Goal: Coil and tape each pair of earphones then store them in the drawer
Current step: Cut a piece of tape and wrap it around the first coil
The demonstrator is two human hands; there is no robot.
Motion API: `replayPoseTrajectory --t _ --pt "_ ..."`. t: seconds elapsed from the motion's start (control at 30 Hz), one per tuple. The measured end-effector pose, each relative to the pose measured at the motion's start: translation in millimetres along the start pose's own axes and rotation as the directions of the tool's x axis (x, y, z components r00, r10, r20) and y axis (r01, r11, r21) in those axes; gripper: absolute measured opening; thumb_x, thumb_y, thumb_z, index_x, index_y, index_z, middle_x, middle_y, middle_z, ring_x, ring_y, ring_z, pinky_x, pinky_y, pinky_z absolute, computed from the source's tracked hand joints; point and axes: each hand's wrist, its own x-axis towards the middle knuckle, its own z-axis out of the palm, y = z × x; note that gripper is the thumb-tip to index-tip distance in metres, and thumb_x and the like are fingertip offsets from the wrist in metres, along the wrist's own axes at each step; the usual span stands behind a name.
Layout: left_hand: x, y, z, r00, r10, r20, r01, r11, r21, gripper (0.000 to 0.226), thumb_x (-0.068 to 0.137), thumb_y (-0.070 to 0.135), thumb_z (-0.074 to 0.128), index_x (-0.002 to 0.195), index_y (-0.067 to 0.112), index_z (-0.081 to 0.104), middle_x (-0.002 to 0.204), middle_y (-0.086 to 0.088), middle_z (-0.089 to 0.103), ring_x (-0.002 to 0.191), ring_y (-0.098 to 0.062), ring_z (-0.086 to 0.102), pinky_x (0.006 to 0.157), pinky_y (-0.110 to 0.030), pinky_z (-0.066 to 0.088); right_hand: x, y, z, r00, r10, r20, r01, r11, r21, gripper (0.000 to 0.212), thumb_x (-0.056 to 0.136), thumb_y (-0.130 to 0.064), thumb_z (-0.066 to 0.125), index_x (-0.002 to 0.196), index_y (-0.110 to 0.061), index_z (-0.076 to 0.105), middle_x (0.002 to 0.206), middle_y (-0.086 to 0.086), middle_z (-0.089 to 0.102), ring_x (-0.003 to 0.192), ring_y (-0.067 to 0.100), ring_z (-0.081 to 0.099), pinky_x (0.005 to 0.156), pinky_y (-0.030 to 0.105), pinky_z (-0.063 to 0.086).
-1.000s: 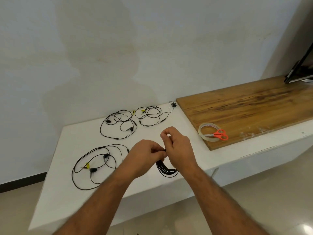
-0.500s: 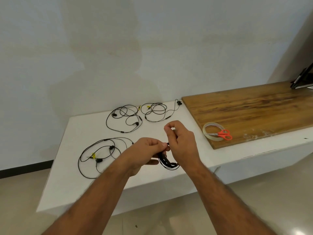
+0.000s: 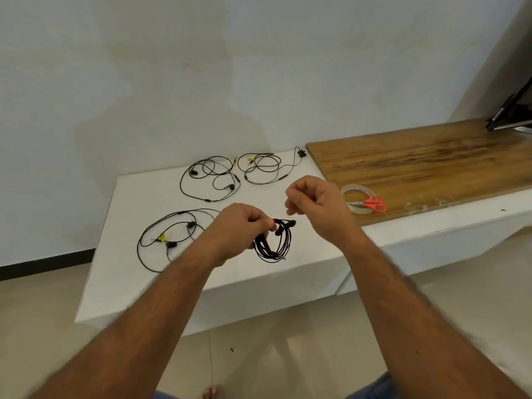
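Note:
My left hand (image 3: pixel 241 230) pinches a coiled pair of black earphones (image 3: pixel 275 241), whose loops hang below the fingers over the white bench (image 3: pixel 129 283). My right hand (image 3: pixel 316 205) hovers up and to the right of the coil, fingers curled loosely, holding nothing I can see. Three loose pairs lie on the bench: one at the left front (image 3: pixel 169 237), one at the back middle (image 3: pixel 211 177), one at the back right (image 3: pixel 267 167). A roll of clear tape (image 3: pixel 355 192) lies on the wooden board (image 3: pixel 431 165), with orange-handled scissors (image 3: pixel 372 203) resting on it.
A dark stand (image 3: pixel 512 113) sits at the far right end of the wooden board. A white wall runs behind the bench. Tiled floor lies below the bench's front edge, and a gap like a drawer front (image 3: pixel 344 280) shows under the bench.
My right hand has let go of the coil and lifted up and to the right. The left hand alone now holds the coiled earphones.

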Motion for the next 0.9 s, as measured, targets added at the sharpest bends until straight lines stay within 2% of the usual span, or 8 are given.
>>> replayPoseTrajectory --t 0.1,0.2,0.33,0.4,0.53,0.67,0.8,0.9 --pt "0 -1 -6 0.999 -0.009 -0.034 0.01 1.0 0.021 0.02 0.093 0.019 0.059 0.076 0.016 0.069 0.075 -0.003 0.065 0.074 -0.015 0.06 0.078 -0.034 0.056 2 -6 -10 0.998 0.01 0.057 -0.013 0.999 0.046 0.01 0.092 -0.008 0.063 0.084 -0.013 0.068 0.072 -0.002 0.066 0.068 0.012 0.061 0.068 0.024 0.05" --pt "1 -2 -11 0.998 -0.012 -0.061 0.014 0.999 0.029 0.019 0.094 0.019 0.059 0.079 0.016 0.071 0.076 -0.003 0.065 0.074 -0.015 0.061 0.076 -0.032 0.056 -1 -10 -15 0.976 0.042 0.215 -0.058 0.996 0.069 0.01 0.088 -0.007 0.067 0.085 -0.016 0.071 0.072 -0.005 0.065 0.067 0.011 0.058 0.067 0.028 0.053" --pt "2 -2 -12 0.997 -0.007 -0.072 0.01 0.999 0.05 0.019 0.094 0.02 0.058 0.084 0.012 0.072 0.076 -0.005 0.066 0.073 -0.014 0.061 0.071 -0.026 0.056 -4 -14 -8 0.928 0.093 0.361 -0.112 0.993 0.034 0.013 0.083 0.0 0.071 0.084 -0.013 0.072 0.078 0.008 0.068 0.074 0.013 0.059 0.067 0.032 0.051" --pt "2 -1 -12 0.998 0.004 -0.07 0.002 0.997 0.079 0.021 0.094 0.021 0.059 0.079 0.015 0.071 0.076 -0.005 0.067 0.072 -0.013 0.061 0.067 -0.023 0.055 -4 -14 -2 0.926 0.101 0.365 -0.093 0.995 -0.041 0.009 0.083 -0.002 0.071 0.084 -0.011 0.072 0.082 0.018 0.068 0.073 0.015 0.057 0.065 0.03 0.049" --pt "2 1 -11 0.997 0.019 -0.076 -0.009 0.992 0.127 0.024 0.094 0.023 0.059 0.073 0.015 0.07 0.073 -0.002 0.068 0.069 -0.011 0.06 0.063 -0.021 0.052 -6 -14 4 0.948 0.087 0.307 -0.025 0.979 -0.201 0.005 0.083 -0.009 0.07 0.081 -0.013 0.072 0.081 0.015 0.07 0.069 0.012 0.055 0.064 0.025 0.047" --pt "1 2 -12 0.996 0.016 -0.09 -0.001 0.987 0.161 0.027 0.094 0.024 0.058 0.071 0.014 0.068 0.071 -0.002 0.066 0.067 -0.013 0.059 0.069 -0.028 0.054 -8 -18 1 0.908 0.136 0.396 -0.06 0.979 -0.197 0.007 0.084 -0.006 0.067 0.081 -0.012 0.07 0.086 0.015 0.07 0.07 0.009 0.058 0.064 0.021 0.049" --pt "1 4 -12 0.996 0.012 -0.09 0.003 0.986 0.165 0.027 0.094 0.024 0.057 0.072 0.016 0.069 0.072 -0.004 0.068 0.069 -0.016 0.061 0.073 -0.033 0.056 -8 -18 0 0.887 0.168 0.431 -0.083 0.974 -0.209 0.009 0.086 -0.01 0.066 0.081 -0.015 0.07 0.088 0.014 0.07 0.071 0.009 0.057 0.063 0.026 0.05" --pt "0 4 -11 0.994 0.017 -0.105 0.003 0.983 0.183 0.026 0.094 0.025 0.057 0.073 0.015 0.069 0.071 -0.002 0.068 0.07 -0.019 0.062 0.076 -0.037 0.056 -7 -19 0 0.87 0.199 0.451 -0.101 0.967 -0.232 0.013 0.086 -0.012 0.066 0.077 -0.022 0.069 0.079 0.007 0.068 0.067 0.007 0.055 0.061 0.026 0.048"
